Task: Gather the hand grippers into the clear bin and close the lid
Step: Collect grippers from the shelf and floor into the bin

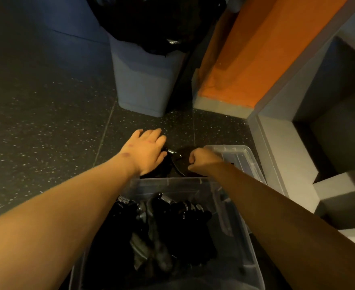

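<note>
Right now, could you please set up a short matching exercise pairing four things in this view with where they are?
Things:
1. clear bin
2. clear lid
3. blue trash can
4. left hand

Places:
A. on the floor beside the grey step, right of the hands
B. nearest the camera, holding black hand grippers
C. over a spring-ended gripper on the floor
D. beyond the hands, lined with a black bag

Pairs: 1-B, 2-A, 3-D, 4-C

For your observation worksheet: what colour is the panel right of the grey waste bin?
Orange panel, clearest in the head view.
</note>
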